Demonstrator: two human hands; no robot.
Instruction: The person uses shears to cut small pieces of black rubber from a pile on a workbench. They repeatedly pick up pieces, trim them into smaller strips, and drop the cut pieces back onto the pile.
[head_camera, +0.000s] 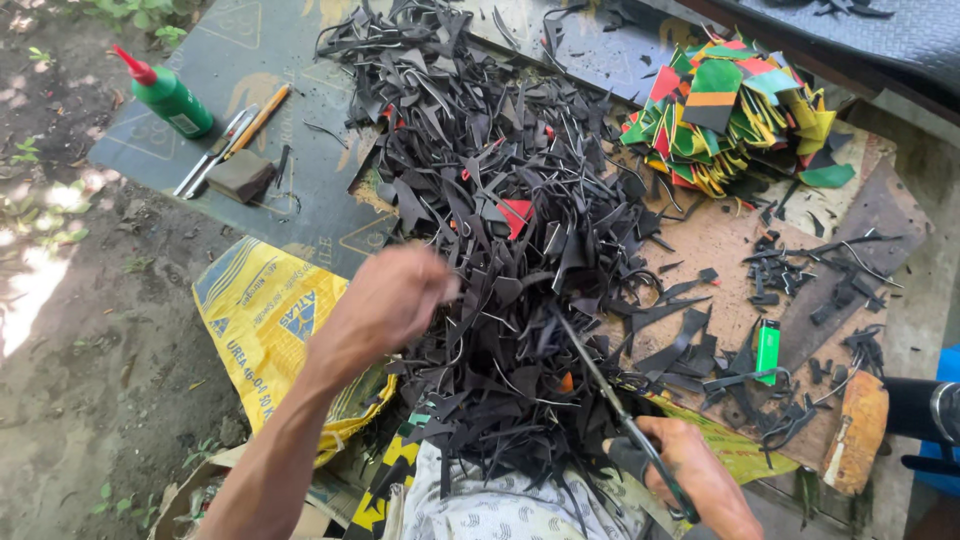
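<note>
Outdoors on bare dirt, dark mats carry a heap of black scraps (490, 230). Left hand (385, 300) hovers over its near-left edge, fingers curled, grip unclear. Right hand (690, 475) holds scissors (610, 400), whose long blades point up-left into the heap

The black scraps (480, 230) look like matt rubber or leather. The scissors (620, 420) have dull metal blades. The green lighter (767, 350) and the glue bottle (170, 98) are glossy plastic.
</note>
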